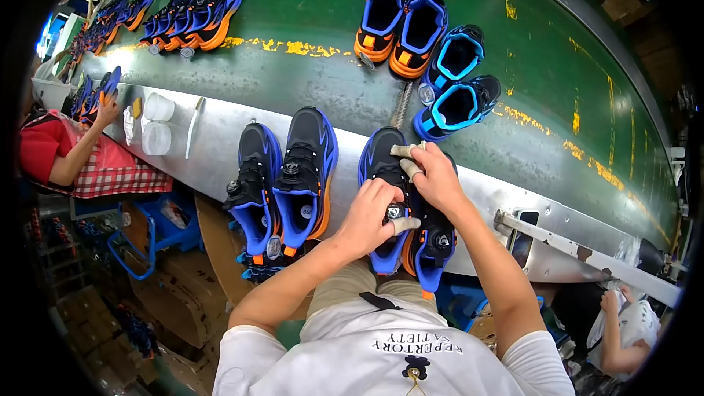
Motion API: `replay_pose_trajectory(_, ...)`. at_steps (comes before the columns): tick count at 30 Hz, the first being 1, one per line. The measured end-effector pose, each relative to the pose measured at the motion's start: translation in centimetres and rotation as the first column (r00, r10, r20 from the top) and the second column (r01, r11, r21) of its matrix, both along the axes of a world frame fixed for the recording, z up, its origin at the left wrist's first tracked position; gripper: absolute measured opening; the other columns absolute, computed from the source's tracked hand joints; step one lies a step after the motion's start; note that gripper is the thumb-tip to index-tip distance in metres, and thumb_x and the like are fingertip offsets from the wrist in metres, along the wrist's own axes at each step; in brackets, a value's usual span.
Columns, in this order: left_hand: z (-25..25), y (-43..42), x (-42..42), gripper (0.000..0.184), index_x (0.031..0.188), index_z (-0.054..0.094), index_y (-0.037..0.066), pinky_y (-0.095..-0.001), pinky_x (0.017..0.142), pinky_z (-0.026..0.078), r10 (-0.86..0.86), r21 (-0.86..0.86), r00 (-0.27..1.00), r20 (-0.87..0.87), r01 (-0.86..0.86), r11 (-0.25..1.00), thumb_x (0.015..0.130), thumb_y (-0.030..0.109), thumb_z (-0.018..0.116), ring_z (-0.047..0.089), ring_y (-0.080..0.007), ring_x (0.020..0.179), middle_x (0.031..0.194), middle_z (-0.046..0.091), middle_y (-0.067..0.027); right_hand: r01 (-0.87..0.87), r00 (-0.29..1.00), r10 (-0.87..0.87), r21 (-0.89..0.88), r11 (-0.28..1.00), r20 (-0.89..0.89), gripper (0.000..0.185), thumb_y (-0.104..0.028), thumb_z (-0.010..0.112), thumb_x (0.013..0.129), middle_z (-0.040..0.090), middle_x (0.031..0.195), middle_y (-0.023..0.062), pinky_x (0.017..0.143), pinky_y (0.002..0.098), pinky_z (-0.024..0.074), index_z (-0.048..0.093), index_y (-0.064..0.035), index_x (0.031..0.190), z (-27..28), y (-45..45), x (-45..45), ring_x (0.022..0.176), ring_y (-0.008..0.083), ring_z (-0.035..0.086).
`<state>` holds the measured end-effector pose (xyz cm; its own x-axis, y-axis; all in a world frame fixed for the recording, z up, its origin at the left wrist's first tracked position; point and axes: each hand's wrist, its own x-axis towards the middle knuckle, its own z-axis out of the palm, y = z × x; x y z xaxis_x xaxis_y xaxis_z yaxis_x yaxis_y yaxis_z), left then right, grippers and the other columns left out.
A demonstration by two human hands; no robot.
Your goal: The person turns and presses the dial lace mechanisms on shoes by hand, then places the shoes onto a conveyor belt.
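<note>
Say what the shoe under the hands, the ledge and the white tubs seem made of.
Shoe: dark and matte on top, perhaps textile or synthetic; the grain is too small to tell.
Ledge: probably metal, given its silvery grey, softly reflective surface.
Tubs: likely plastic, whitish and somewhat translucent.

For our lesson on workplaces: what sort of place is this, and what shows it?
Probably a shoe factory: rows of similar shoes stand along a long, worn green surface, and a co-worker beside it holds another shoe.
</note>
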<state>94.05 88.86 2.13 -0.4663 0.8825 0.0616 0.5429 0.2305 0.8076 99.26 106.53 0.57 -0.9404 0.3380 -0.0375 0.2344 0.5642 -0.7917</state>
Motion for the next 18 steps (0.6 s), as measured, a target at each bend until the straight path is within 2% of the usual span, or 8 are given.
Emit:
replay_pose_trajectory(3, -0.4, 0.0, -1.5, 0.033, 0.101, 0.065, 0.005, -0.0343, 0.081, 0.043, -0.128, 0.08, 0.976, 0.175, 0.116, 0.99, 0.075, 0.023, 0.076, 0.054, -0.0251, 0.093, 0.09, 0.063, -0.0073, -0.01, 1.0, 0.01, -0.001, 1.0, -0.014, 0.027, -0.009, 0.061, 0.085, 0.053, 0.092, 0.0144, 0.079, 0.0393, 0.0452, 0.065, -0.011, 0.111, -0.2, 0.2, 0.4, 0.088, 0.0323, 0.055)
replay_pose_trajectory(5, -1.0, -0.3, -2.6, 0.03, 0.106, 0.066, 0.007, -0.0345, 0.085, 0.043, -0.279, 0.161, 0.947, 0.159, 0.254, 0.954, 0.079, 0.019, 0.073, 0.055, -0.0253, 0.093, 0.098, 0.065, -0.008, 0.003, 1.0, -0.003, 0.004, 1.0, -0.03, 0.025, -0.01, 0.061, 0.085, 0.053, 0.091, 0.0146, 0.079, 0.0402, 0.0452, 0.065, -0.0103, 0.11, -0.4, 0.2, 0.4, 0.088, 0.0325, 0.055)
replay_pose_trajectory(8, -0.3, -0.5, -2.1, 0.029, 0.109, 0.065, 0.007, -0.0354, 0.089, 0.043, -0.257, 0.138, 0.958, 0.128, 0.24, 0.961, 0.081, 0.013, 0.07, 0.055, -0.0258, 0.092, 0.103, 0.066, -0.0079, -0.021, 0.996, 0.021, 0.0, 1.0, -0.081, 0.024, -0.011, 0.062, 0.085, 0.054, 0.09, 0.0147, 0.077, 0.0411, 0.0453, 0.066, -0.0093, 0.109, -0.4, 0.3, 0.8, 0.088, 0.0328, 0.056)
replay_pose_trajectory(11, 1.2, -1.9, 1.7, 0.023, 0.105, 0.065, 0.005, -0.0347, 0.085, 0.045, 0.193, 0.245, 0.974, -0.12, -0.159, 0.956, 0.083, 0.011, 0.067, 0.057, -0.0261, 0.09, 0.102, 0.065, -0.0089, -0.074, 0.997, 0.074, 0.025, 0.997, -0.019, 0.026, -0.015, 0.064, 0.085, 0.054, 0.09, 0.0143, 0.078, 0.039, 0.0454, 0.066, -0.0109, 0.11, 0.4, 1.1, 1.8, 0.087, 0.0319, 0.055)
replay_pose_trajectory(12, 1.2, -3.3, 2.9, 0.015, 0.099, 0.064, 0.002, -0.0326, 0.079, 0.047, 0.329, 0.198, 0.943, 0.051, -0.332, 0.922, 0.087, 0.012, 0.065, 0.059, -0.022, 0.088, 0.102, 0.065, -0.0096, -0.089, 0.996, 0.088, 0.034, 0.995, 0.022, 0.027, -0.016, 0.065, 0.084, 0.054, 0.089, 0.0141, 0.078, 0.0378, 0.0455, 0.067, -0.0118, 0.111, 0.9, 1.3, 2.2, 0.086, 0.0314, 0.055)
replay_pose_trajectory(13, 1.7, -4.5, 4.3, 0.017, 0.101, 0.063, 0.001, -0.0343, 0.075, 0.05, 0.501, -0.152, 0.782, 0.37, -0.481, 0.863, 0.093, 0.015, 0.059, 0.061, -0.0206, 0.09, 0.101, 0.064, -0.0115, -0.163, 0.986, 0.164, -0.035, 0.986, 0.035, 0.029, -0.016, 0.067, 0.084, 0.054, 0.089, 0.0121, 0.079, 0.0359, 0.0447, 0.067, -0.0131, 0.113, 1.6, 1.4, 2.7, 0.086, 0.0289, 0.055)
replay_pose_trajectory(15, 1.3, -5.8, 5.3, 0.023, 0.109, 0.06, -0.001, -0.0323, 0.074, 0.051, 0.379, -0.3, 0.239, 0.894, -0.311, 0.902, 0.097, 0.018, 0.053, 0.061, -0.0176, 0.091, 0.106, 0.062, -0.0115, -0.311, 0.945, 0.324, -0.174, 0.934, 0.048, 0.034, -0.017, 0.069, 0.082, 0.053, 0.087, 0.0081, 0.081, 0.032, 0.0433, 0.067, -0.0158, 0.116, 3.3, 1.6, 3.7, 0.085, 0.0239, 0.054)
replay_pose_trajectory(18, 1.5, -4.5, 6.9, 0.028, 0.117, 0.054, -0.003, -0.0315, 0.079, 0.052, 0.289, -0.283, -0.043, 0.956, -0.387, 0.878, 0.099, 0.016, 0.05, 0.062, -0.0206, 0.097, 0.112, 0.06, -0.0128, -0.484, 0.87, 0.492, -0.197, 0.853, -0.008, 0.041, -0.02, 0.073, 0.078, 0.05, 0.087, 0.0073, 0.084, 0.0309, 0.0425, 0.066, -0.0194, 0.119, 3.4, 1.0, 4.2, 0.09, 0.0234, 0.052)
